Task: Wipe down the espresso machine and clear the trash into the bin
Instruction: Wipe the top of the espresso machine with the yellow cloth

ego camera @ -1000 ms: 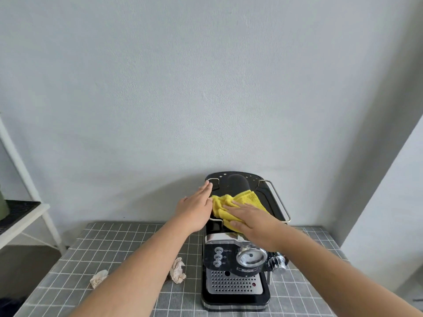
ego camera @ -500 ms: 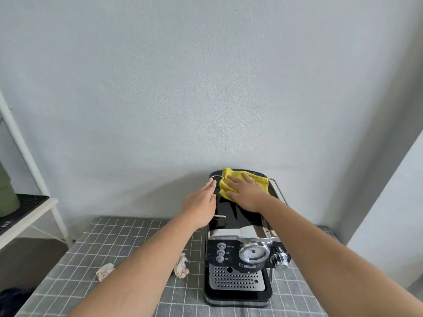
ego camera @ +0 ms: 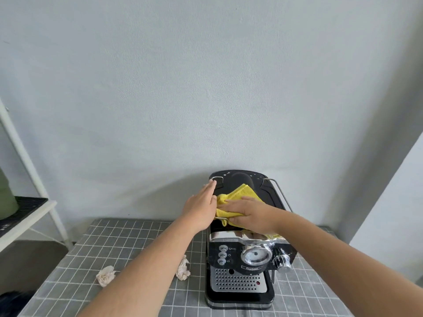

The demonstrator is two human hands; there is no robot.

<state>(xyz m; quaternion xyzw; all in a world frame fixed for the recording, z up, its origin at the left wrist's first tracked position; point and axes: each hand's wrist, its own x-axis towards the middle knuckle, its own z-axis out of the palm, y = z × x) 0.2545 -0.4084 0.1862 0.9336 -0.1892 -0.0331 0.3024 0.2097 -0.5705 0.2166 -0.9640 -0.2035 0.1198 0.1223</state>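
Note:
A black and chrome espresso machine [ego camera: 238, 266] stands on the grey checked tablecloth [ego camera: 114, 243], its back to the wall. My right hand [ego camera: 249, 212] lies flat on a yellow cloth [ego camera: 242, 193], pressing it onto the front half of the machine's black top. My left hand [ego camera: 201, 204] rests with straight fingers against the machine's upper left edge. Two crumpled paper scraps lie on the cloth left of the machine: one [ego camera: 182, 269] close to it, another [ego camera: 105, 275] farther left.
A white shelf frame [ego camera: 29, 170] stands at the left with a green container [ego camera: 6, 200] on a black mat. A grey wall runs behind the table and another wall closes in at the right. No bin is in view.
My right hand has dragged the yellow cloth from the back of the machine's top toward the front. My left hand has stayed on the left edge.

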